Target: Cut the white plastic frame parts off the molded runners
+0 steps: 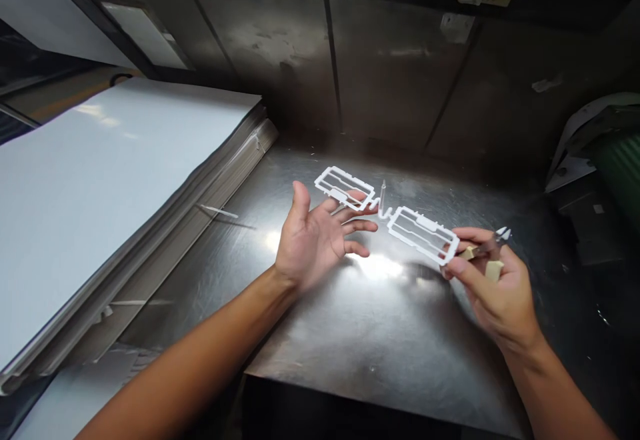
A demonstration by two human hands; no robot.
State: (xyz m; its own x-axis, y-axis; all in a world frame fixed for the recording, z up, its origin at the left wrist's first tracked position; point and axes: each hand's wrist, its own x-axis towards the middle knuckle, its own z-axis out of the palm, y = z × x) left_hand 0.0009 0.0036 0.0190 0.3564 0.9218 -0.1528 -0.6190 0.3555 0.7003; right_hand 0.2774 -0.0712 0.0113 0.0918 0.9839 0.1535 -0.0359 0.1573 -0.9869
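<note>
Two white plastic frames joined by a thin runner make up one moulded part [424, 223], held up over the metal table. My right hand [500, 290] pinches the near right corner of the part between thumb and fingers. In the same hand lie cutting nippers [494, 271] with pale yellow grips, their metal jaws pointing up and right. My left hand [320, 240] is open, palm up, with its fingers spread under the left frame. Some of its fingertips pass behind that frame; whether they touch it I cannot tell. A thin sprue stands up from the runner.
On the left lies a tall stack of white sheets [130, 140] with layered edges. The bare metal table [350, 340] ends at a front edge below my hands. Behind it rises a metal wall [385, 80]. A green ribbed object [617, 173] stands at the right.
</note>
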